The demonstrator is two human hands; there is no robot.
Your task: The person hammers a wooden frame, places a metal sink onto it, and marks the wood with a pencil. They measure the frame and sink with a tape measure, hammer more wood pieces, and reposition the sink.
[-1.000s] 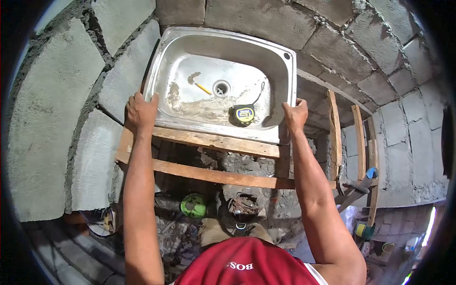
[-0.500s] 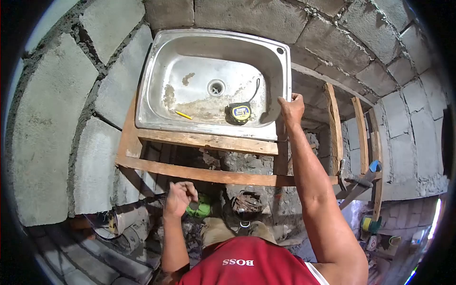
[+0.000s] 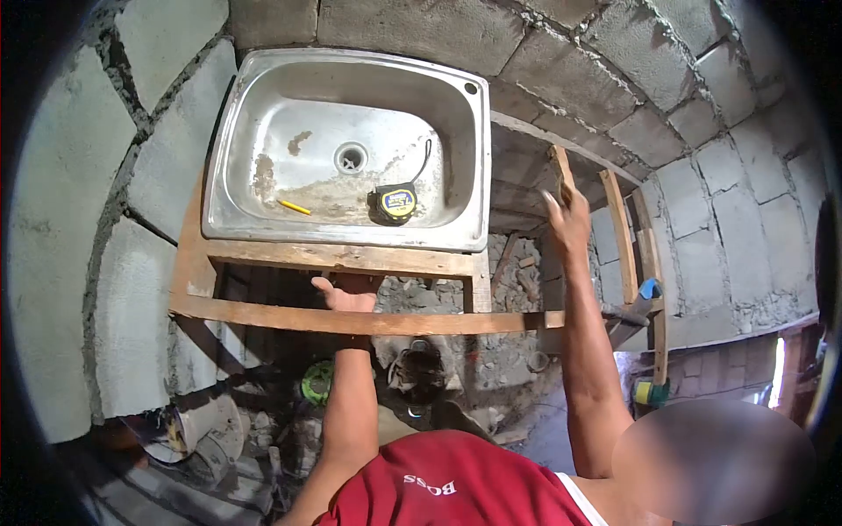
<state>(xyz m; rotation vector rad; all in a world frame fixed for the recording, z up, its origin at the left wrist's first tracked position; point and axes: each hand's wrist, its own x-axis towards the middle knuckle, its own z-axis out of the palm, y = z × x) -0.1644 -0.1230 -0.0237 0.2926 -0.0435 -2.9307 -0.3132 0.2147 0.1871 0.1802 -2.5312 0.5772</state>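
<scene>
A stainless steel sink (image 3: 289, 230) sits on a wooden frame, with a tape measure (image 3: 396, 203) and a yellow pencil (image 3: 296, 207) lying in its basin. Palm up, my left hand (image 3: 349, 295) reaches between the front rail (image 3: 421, 323) and the wooden bar (image 3: 351, 256) below the sink's front edge. Its thumb is spread; the other fingers are partly hidden under the bar. To the right of the sink, my right hand (image 3: 568, 221) is over a wooden crosspiece (image 3: 561, 162), thumb held apart. Whether it touches the wood I cannot make out.
Concrete block walls (image 3: 158, 316) close in at the left, back and right. More crosspieces (image 3: 619, 237) span the frame's right part, where a saw with a blue handle (image 3: 649, 288) hangs. Rubble and a green round object (image 3: 317, 382) lie on the floor below.
My right hand has let go of the sink's right edge and moved right to the crosspiece. My left hand has moved forward, past the front rail and under the sink. The view has shifted right.
</scene>
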